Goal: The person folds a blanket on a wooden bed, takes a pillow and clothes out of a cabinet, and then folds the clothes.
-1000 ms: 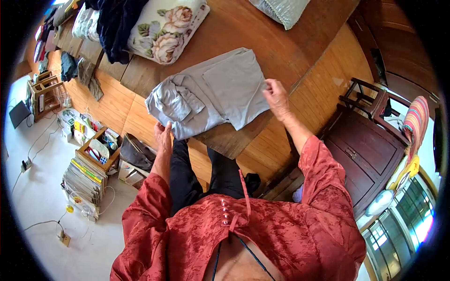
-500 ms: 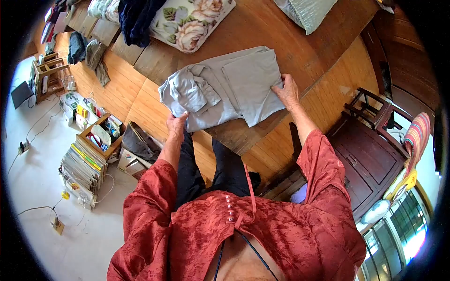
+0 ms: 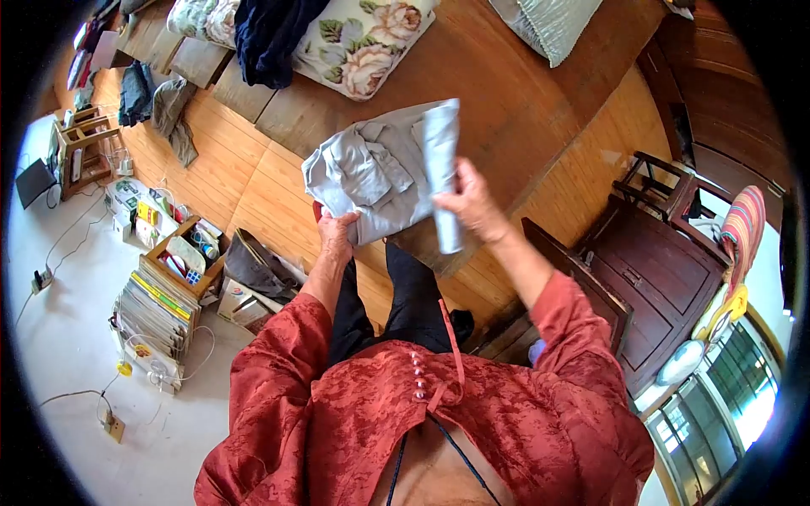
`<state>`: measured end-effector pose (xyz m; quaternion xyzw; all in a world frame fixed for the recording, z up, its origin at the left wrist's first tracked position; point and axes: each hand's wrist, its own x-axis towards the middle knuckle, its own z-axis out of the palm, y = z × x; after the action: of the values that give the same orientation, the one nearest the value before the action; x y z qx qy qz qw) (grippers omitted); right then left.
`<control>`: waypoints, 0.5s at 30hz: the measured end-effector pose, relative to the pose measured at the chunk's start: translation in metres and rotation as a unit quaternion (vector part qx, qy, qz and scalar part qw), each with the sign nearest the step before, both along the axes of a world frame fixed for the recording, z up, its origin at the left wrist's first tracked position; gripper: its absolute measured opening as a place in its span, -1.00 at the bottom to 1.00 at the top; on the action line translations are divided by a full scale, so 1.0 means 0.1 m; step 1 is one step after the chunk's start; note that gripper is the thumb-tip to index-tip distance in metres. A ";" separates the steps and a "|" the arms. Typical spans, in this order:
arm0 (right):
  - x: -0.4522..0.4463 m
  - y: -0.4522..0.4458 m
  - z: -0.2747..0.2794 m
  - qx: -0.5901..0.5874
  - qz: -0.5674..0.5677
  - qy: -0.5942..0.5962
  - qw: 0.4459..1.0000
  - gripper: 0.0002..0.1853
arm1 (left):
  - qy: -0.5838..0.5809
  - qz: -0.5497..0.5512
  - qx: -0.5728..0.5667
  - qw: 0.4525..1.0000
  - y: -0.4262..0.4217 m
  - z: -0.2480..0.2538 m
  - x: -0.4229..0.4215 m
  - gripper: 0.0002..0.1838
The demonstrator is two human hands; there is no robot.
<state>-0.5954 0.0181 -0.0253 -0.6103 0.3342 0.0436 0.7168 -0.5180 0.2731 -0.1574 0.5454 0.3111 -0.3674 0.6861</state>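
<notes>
A light grey folded garment (image 3: 392, 202) lies on the brown wooden table (image 3: 515, 110), with a bunched, wrinkled part at its left. My left hand (image 3: 337, 234) is closed on the near left edge of the cloth. At the other end, my right hand (image 3: 474, 201) grips the right part of the garment, which stands up from the table as a narrow fold. Its fingers are partly hidden behind that fold. Whether it is a shirt or another piece of clothing, I cannot tell.
On the table's far side are a floral folded blanket (image 3: 367, 51), dark blue cloth (image 3: 270, 42) and a silvery cushion (image 3: 548, 29). Left on the floor stand a box of small items (image 3: 186, 253) and stacked magazines (image 3: 152, 312). A dark wooden cabinet (image 3: 650, 278) is at right.
My right hand has lifted the garment's right end and brought it leftward, so the flat panel now stands as a narrow fold. My left hand still holds the near left edge.
</notes>
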 end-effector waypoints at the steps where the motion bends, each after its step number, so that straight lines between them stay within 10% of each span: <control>1: 0.09 0.31 -0.05 -0.040 0.002 -0.042 0.998 -0.44 | 0.010 -0.041 0.000 0.999 0.01 0.03 0.03 -0.58; 8: 0.28 1.40 -0.35 -0.173 0.147 -0.030 0.973 -0.31 | 0.115 0.047 -0.225 0.966 0.04 0.33 0.24 -0.37; 15: -0.25 0.79 -0.32 -0.061 0.108 0.067 0.990 -0.51 | 0.052 -0.084 -0.089 0.991 -0.16 0.48 0.25 -0.41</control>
<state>-0.6203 0.0975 -0.0569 -0.6812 0.3156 0.1405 0.6455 -0.4929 0.2571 -0.1090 0.4867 0.2650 -0.4780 0.6815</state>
